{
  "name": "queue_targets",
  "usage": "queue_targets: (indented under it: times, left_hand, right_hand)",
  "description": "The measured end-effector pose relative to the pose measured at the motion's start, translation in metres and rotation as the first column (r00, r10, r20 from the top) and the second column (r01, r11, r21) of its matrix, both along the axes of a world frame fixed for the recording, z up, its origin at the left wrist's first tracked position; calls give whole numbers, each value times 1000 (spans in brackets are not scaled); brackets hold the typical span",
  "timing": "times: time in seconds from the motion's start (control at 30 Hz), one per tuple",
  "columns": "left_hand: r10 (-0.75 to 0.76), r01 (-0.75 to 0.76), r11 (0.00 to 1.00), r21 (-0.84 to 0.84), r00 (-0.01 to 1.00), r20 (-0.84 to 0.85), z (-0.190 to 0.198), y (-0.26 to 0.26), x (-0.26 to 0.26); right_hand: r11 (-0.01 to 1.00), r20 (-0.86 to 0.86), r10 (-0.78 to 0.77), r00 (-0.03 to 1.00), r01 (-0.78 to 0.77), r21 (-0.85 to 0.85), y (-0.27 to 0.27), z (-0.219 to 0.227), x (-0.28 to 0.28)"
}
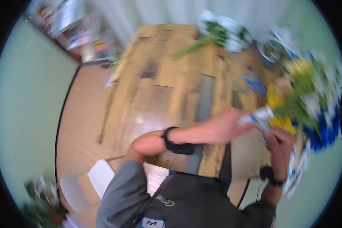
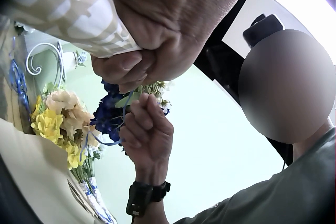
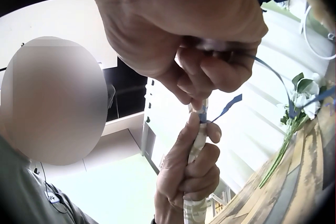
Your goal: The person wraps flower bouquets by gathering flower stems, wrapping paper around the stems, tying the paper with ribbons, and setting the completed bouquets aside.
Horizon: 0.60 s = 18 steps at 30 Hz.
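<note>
My left hand (image 1: 226, 125) grips a bouquet's handle (image 2: 68, 11), wrapped in white and beige patterned paper. In the right wrist view its fingers curl round the wrapped handle (image 3: 195, 211), the thumb near a band of blue ribbon (image 3: 203, 116). My right hand (image 1: 280, 143) is close by at the bouquet's neck, fingers curled and pinching a thin blue ribbon (image 3: 268, 65). Blue flowers (image 2: 109, 116) and small white daisies (image 2: 157, 94) show beyond my hands in the left wrist view. The head view is blurred.
Yellow flowers (image 2: 48, 125) and peach ones with wrapped stems stand beside my hands. A white-flower bunch (image 1: 226, 32) lies at the wooden table's (image 1: 159, 102) far edge. Blue scissors-like loops or ribbon (image 1: 255, 84) lie to the right, near a white curled metal stand (image 1: 269, 51). White chairs (image 1: 101, 176) stand left.
</note>
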<state>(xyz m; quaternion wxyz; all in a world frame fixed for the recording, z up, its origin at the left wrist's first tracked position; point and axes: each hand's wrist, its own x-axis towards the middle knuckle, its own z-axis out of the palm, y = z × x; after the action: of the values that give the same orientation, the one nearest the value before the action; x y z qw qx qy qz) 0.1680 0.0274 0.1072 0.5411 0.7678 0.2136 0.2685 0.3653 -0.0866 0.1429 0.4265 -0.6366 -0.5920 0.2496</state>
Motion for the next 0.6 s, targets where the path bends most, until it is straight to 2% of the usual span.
queue_targets:
  times: [0.1, 0.13, 0.17, 0.2, 0.23, 0.27, 0.33, 0.5, 0.53, 0.6]
  left_hand:
    - [-14, 14, 1000, 5, 1000, -20, 5, 2, 0]
    - [5, -6, 1000, 27, 1000, 17, -3, 1, 3]
    - [-53, 53, 998, 34, 998, 17, -3, 0, 6]
    - [-26, 26, 999, -42, 1000, -7, 0, 0, 3]
    - [2, -7, 993, -116, 999, -37, 3, 0, 4]
    - [-36, 32, 994, -101, 999, -41, 4, -1, 5]
    - [53, -59, 988, -142, 998, -46, 2, -4, 7]
    - [16, -20, 979, -204, 1000, -22, 3, -12, 9]
    - [10, -15, 972, -233, 1000, -22, 3, -13, 9]
    - [-9, 1, 965, -263, 1000, -28, 1, -17, 9]
  right_hand:
    - [994, -15, 47, 999, -45, 101, 3, 0, -6]
    - [998, -78, 27, 997, -22, 63, 1, 2, -8]
    - [999, -138, 21, 990, -16, 37, 1, 5, -8]
    - [998, -142, -25, 990, 32, 49, 1, 6, -7]
    - [998, -144, 17, 989, -9, 57, 1, 2, -4]
    - [996, -144, 67, 987, -57, 68, 2, -1, -2]
    - [995, -201, 49, 978, -31, 94, 1, -6, -4]
    - [989, -376, 94, 922, -43, 143, -10, -25, -7]
    - [988, -381, 81, 921, -25, 149, -11, -27, -7]
    - [981, -265, 87, 960, -37, 188, -16, -29, -8]
